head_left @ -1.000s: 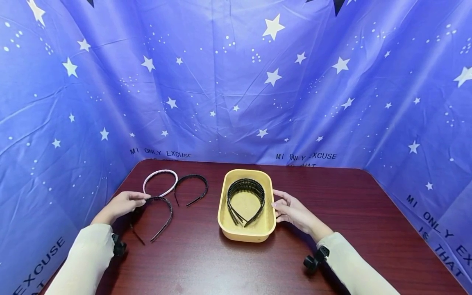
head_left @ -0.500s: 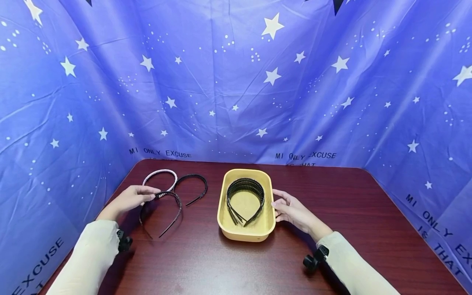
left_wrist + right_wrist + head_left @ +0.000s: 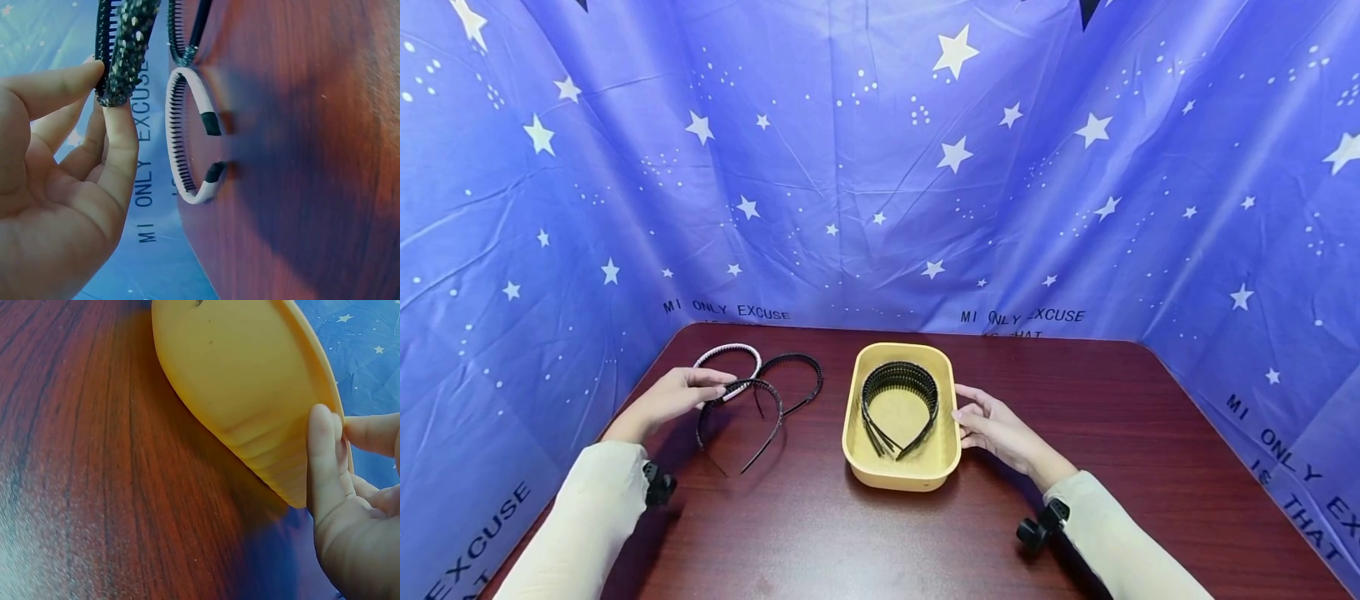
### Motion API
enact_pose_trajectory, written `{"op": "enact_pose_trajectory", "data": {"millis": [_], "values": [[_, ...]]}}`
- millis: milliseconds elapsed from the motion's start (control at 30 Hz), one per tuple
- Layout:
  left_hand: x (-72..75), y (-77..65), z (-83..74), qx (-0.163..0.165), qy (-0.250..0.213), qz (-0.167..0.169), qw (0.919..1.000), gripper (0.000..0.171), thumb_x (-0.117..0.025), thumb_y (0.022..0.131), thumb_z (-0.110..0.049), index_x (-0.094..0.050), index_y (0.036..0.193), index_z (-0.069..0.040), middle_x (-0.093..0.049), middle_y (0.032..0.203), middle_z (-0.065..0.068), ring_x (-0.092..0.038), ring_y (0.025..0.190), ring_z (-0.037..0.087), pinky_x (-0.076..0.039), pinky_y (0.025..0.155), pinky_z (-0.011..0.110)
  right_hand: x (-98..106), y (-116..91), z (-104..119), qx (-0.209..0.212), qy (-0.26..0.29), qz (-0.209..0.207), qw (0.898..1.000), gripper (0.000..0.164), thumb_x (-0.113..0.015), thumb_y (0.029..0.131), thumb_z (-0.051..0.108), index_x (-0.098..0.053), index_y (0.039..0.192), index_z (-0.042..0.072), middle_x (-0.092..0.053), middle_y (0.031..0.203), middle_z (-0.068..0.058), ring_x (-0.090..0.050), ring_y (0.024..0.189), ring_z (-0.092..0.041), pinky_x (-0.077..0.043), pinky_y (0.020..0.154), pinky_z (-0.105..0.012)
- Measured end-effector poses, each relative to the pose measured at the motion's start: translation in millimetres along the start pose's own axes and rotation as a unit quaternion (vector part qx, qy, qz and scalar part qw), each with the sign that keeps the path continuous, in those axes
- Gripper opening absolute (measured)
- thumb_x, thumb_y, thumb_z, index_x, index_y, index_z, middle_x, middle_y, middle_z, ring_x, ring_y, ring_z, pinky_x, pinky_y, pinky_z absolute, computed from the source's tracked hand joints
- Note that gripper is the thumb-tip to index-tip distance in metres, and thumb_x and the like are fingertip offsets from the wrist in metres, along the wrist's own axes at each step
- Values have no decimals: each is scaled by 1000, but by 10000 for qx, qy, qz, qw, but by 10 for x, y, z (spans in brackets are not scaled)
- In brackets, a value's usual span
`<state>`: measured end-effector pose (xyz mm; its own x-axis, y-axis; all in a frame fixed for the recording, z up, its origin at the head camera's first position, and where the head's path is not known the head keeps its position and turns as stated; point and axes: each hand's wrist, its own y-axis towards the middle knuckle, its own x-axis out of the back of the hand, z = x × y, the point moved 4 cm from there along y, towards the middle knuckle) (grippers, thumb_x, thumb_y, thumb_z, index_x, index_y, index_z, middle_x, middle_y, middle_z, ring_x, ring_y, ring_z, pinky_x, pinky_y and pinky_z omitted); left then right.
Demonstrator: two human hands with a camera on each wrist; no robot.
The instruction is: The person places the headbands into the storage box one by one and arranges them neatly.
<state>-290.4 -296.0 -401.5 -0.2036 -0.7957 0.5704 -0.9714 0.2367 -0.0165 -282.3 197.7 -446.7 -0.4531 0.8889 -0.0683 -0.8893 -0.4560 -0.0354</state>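
My left hand (image 3: 681,392) pinches the top of a black headband (image 3: 777,408) between thumb and fingers, ends pointing down. In the left wrist view this headband (image 3: 132,44) shows sparkly beading outside and comb teeth inside. Behind it lie a white headband (image 3: 730,347) with black tips and another black headband (image 3: 808,362), partly overlapped by the held one. A yellow plastic box (image 3: 901,482) stands mid-table with a stack of black headbands (image 3: 898,375) inside. My right hand (image 3: 1003,429) holds the box's right side at the rim, thumb and fingertips against it.
A dark red wooden table (image 3: 1075,400) with rounded far corners carries everything. Blue star-printed cloth (image 3: 880,167) hangs behind it and along both sides. A small black camera (image 3: 1041,527) is strapped to the right wrist, another (image 3: 658,483) to the left.
My left hand has carried the black headband to the right and slightly away from me, towards the headbands behind. My right hand and the yellow box stay where they were.
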Motion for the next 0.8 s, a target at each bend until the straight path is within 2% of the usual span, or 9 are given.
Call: {"op": "enact_pose_trajectory", "data": {"millis": [133,333,433,633,800], "values": [[2,14,-80,-72,-22,-105,9999,38,-65,98,-15,-63,132,2,-66,121,22,-61,94,16,-53,76,38,0,7,-1,14,33,-43,10000,70,-57,99,4,-16,154,-8,-60,100,-11,-65,82,-17,-58,75,-32],[-16,46,-188,-176,-177,-223,9994,40,-66,98,-16,-62,132,3,-62,127,24,-62,95,17,-54,73,35,5,19,1,11,74,-158,9998,68,-57,98,2,-19,154,-7,-59,102,-11,-66,86,-17,-58,76,-31],[-44,61,-247,-186,-251,-228,9992,40,-66,98,-16,-62,134,2,-60,132,23,-62,100,16,-54,77,33,5,22,6,34,121,-176,9998,69,-57,98,2,-19,154,-7,-59,103,-11,-66,87,-17,-58,75,-31],[-108,103,-356,-329,-462,-186,9982,39,-66,98,-15,-62,134,0,-57,136,22,-62,111,26,-54,83,33,13,28,-1,69,225,-131,9996,70,-57,98,0,-16,154,-8,-58,103,-11,-65,86,-16,-57,75,-30],[-145,143,-441,-475,-604,-128,9970,39,-66,98,-16,-62,134,0,-56,138,18,-61,112,22,-54,88,36,17,32,-14,39,319,-81,9995,71,-57,98,0,-14,154,-8,-59,102,-10,-65,86,-15,-57,74,-29]]}}
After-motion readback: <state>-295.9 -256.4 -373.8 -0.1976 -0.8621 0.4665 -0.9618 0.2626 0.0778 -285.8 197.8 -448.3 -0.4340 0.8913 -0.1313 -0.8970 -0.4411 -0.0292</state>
